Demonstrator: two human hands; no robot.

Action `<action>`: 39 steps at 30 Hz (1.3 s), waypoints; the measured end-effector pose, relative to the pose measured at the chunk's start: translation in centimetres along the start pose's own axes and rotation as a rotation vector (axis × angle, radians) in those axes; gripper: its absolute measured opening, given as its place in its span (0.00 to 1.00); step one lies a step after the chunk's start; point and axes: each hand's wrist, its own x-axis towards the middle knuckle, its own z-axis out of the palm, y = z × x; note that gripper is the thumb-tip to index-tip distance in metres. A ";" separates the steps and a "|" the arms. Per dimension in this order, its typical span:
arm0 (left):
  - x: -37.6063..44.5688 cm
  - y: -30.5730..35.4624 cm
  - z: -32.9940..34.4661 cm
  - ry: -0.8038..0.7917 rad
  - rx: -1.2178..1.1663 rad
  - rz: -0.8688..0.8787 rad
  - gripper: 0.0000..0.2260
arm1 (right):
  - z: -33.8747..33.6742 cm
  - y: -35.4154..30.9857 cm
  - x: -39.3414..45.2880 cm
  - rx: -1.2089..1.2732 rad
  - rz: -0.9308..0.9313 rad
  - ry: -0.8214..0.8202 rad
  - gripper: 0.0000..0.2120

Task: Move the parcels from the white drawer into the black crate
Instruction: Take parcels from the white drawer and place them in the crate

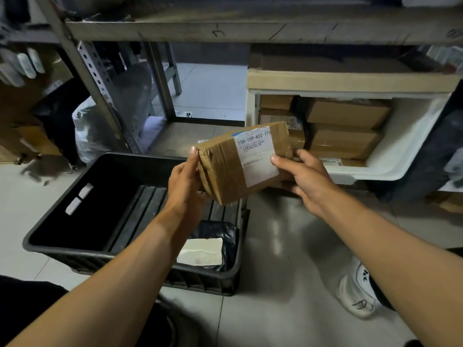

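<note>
A taped brown cardboard parcel (233, 166) with a white label is held in the air between both hands, over the far right corner of the black crate (62, 236). My left hand (184, 184) grips its left end and my right hand (303, 179) grips its right side. The crate stands on the floor at the left; a black plastic-wrapped parcel (213, 244) with a white label lies in its near right corner. The white drawer (400, 149) is pulled out at the right and holds several brown cardboard parcels (348, 113).
A metal shelf frame (100, 78) rises behind the crate, with a shelf board (250, 28) overhead. A flat cardboard box (350, 78) rests on top of the drawer unit. Bags and boxes pile up at the left. My white shoe (358, 296) is on the tiled floor.
</note>
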 end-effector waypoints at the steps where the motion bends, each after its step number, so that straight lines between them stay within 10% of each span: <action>1: 0.1 -0.1 0.0 0.012 -0.005 0.015 0.31 | 0.1 0.1 0.2 -0.005 -0.010 0.008 0.13; 17: 0.7 0.4 -0.4 -0.015 0.211 -0.022 0.18 | -0.2 1.2 0.1 -0.069 -0.021 0.024 0.07; 24: 0.5 0.9 -1.0 0.021 0.228 -0.037 0.10 | 0.1 0.1 0.1 -0.006 -0.011 0.065 0.20; 39: -0.4 0.9 -1.6 -0.087 0.368 -0.019 0.23 | -0.3 -0.2 -0.8 -0.019 0.006 0.042 0.14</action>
